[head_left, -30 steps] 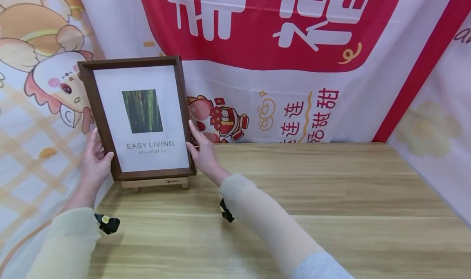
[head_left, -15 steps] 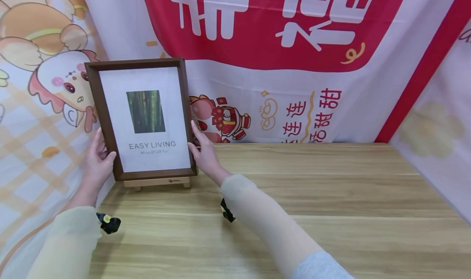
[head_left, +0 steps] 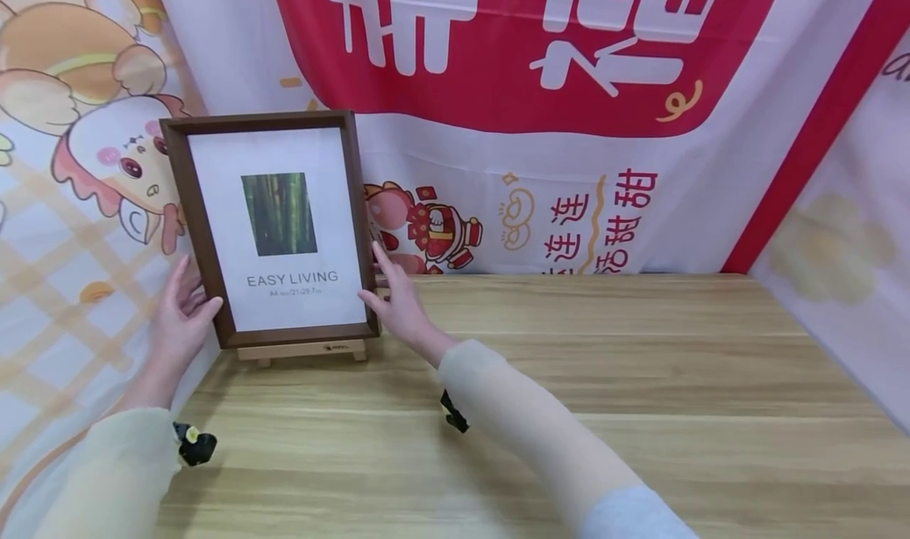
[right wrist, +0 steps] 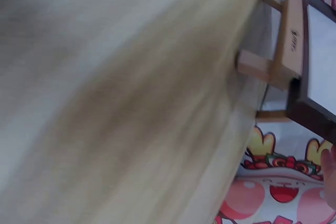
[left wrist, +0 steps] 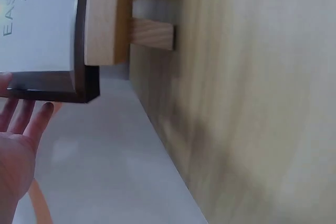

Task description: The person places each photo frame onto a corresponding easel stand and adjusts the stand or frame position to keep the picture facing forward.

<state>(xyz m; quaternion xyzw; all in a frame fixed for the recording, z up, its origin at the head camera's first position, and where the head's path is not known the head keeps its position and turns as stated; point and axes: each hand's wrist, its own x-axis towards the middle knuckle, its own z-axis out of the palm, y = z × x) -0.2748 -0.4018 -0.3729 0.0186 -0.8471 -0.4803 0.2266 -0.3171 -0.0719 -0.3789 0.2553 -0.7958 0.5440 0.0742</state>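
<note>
A dark brown picture frame [head_left: 273, 227] with a white mat, a green photo and the words EASY LIVING stands upright on a small wooden easel [head_left: 302, 351] at the table's back left. My left hand [head_left: 183, 306] is at the frame's left edge, fingers straight, thumb at the wood. My right hand [head_left: 389, 288] is at the frame's right edge, also with straight fingers. In the left wrist view my left hand [left wrist: 18, 135] lies just beside the frame's corner [left wrist: 58, 93], and whether it touches I cannot tell. The right wrist view shows the easel [right wrist: 291, 45] under the frame [right wrist: 315, 111].
The wooden table [head_left: 569, 381] stretches out to the right and front. A printed red and white cloth banner [head_left: 533, 88] hangs close behind the frame and along both sides. The easel stands near the table's left edge [head_left: 206, 365].
Both forearms have slid back a little toward me and the right wrist has shifted right. The hands stay at the frame's edges. The frame has barely moved.
</note>
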